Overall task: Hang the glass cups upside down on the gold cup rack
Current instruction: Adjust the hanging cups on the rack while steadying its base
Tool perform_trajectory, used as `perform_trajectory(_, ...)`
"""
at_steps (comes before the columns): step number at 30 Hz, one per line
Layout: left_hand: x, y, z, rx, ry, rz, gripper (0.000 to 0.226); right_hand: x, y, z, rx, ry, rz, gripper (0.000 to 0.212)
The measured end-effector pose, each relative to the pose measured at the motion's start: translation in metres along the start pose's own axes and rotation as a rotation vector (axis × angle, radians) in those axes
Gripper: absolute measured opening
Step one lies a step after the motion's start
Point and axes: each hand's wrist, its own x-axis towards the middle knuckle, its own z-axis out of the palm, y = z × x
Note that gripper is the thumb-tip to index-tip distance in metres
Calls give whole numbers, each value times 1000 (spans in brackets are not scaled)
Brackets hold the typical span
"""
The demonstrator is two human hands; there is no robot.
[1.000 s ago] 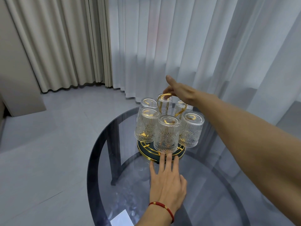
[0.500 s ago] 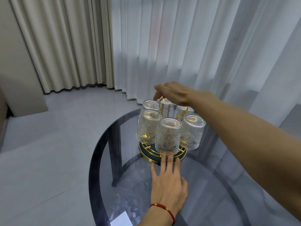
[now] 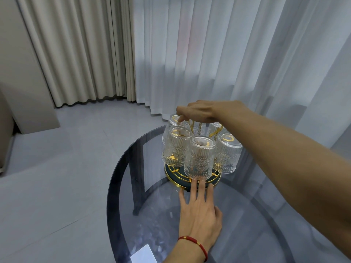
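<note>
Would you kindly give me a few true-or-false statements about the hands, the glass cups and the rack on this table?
1. The ribbed clear glass cups hang upside down on the gold wire cup rack. True.
2. The left hand lies flat on the round smoked-glass table, fingertips at the rack's base. True.
3. The right hand rests on the table. False: it is above the rack's top.
4. The thin red bracelet is on the right wrist. False: on the left.
5. One cup stands on the table. False: none does.
</note>
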Motion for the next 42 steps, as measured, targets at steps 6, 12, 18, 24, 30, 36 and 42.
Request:
perform_trajectory(6,0,-1,0,-2,-6,0,57,0,-10,2,24,10,11,68)
perform_trajectory(12,1,-1,1,29,5,0,56,5,-16,0,62,-28,24,66)
perform_trajectory(18,1,-2,3,44,13,1,56,15,-19,-2,81,-56,36,69)
perform_trajectory(24,2,-3,5,46,6,0,57,23,-14,-1,74,-50,30,72)
perform_trajectory(30,2,-3,5,57,7,-1,57,23,-9,-7,93,79,-3,59)
perform_trajectory(36,3,-3,7,65,11,-3,56,22,-6,3,30,100,-34,53)
perform_trajectory(42,4,-4,8,65,27,-3,57,20,-5,6,33,146,-50,62)
